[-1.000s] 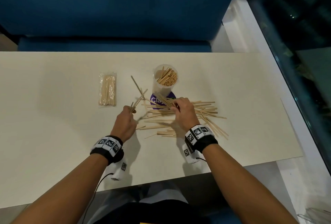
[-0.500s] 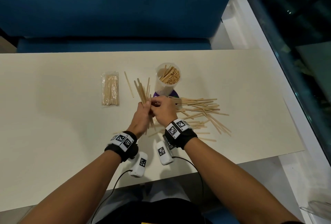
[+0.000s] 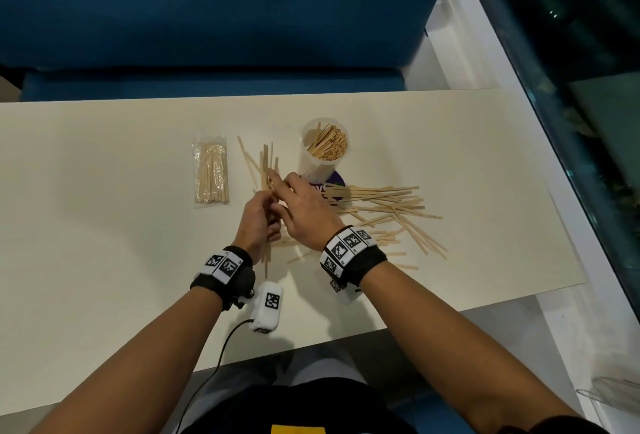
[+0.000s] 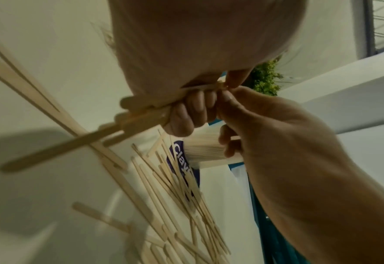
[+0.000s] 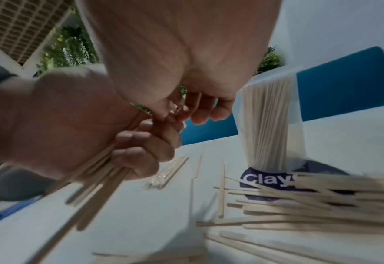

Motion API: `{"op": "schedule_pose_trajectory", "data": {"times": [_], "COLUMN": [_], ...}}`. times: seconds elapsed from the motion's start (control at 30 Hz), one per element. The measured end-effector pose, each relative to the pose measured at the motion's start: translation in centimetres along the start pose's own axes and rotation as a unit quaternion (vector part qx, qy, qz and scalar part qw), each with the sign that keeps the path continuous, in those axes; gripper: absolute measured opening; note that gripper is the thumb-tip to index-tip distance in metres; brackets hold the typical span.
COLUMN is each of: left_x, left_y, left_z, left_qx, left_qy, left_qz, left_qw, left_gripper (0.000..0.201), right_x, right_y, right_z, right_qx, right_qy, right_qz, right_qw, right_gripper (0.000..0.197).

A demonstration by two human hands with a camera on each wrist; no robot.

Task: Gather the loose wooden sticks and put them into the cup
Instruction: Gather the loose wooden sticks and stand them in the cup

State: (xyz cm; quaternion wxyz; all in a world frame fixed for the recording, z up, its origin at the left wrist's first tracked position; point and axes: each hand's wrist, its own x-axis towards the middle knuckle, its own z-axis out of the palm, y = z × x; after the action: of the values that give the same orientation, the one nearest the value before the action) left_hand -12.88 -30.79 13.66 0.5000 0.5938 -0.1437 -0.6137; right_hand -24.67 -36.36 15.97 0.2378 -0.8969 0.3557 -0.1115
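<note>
the bundle of sticks (image 3: 267,170) stands upright in the left hand (image 3: 257,222), fingers curled around it, just left of the cup (image 3: 322,153). the right hand (image 3: 304,211) pinches the bundle's top. loose sticks (image 3: 384,205) lie right of the cup on the table (image 3: 104,225). compared with 0.5 s ago, both hands sit in nearly the same spot.

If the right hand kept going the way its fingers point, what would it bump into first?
Probably the bundle of sticks that the left hand grips; the right hand has its fingertips already there. Beyond lies the wrapped pack, though depth is unclear.
</note>
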Motion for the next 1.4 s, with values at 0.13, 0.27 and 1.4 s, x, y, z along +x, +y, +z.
{"op": "schedule_pose_trajectory", "data": {"times": [0.13, 0.27, 1.4], "left_x": [0.5, 0.4, 0.2], "left_y": [-0.1, -1.0, -2.3], "left_z": [-2.2, -4.4, -2.1], "left_qx": [0.095, 0.216, 0.236], "left_qy": [0.085, 0.146, 0.01], "left_qz": [0.029, 0.022, 0.065], "left_qw": [0.991, 0.965, 0.969], "left_gripper": [0.035, 0.047, 0.045], "right_x": [-1.0, -2.8, -1.3], "right_y": [1.0, 3.1, 0.4], "right_z": [0.5, 2.8, 3.9], "right_qx": [0.128, 0.023, 0.4], "right_qy": [0.086, -0.088, 0.077], "right_qz": [0.08, 0.1, 0.334], "right_qw": [0.985, 0.991, 0.85], "right_gripper": [0.034, 0.032, 0.022]}}
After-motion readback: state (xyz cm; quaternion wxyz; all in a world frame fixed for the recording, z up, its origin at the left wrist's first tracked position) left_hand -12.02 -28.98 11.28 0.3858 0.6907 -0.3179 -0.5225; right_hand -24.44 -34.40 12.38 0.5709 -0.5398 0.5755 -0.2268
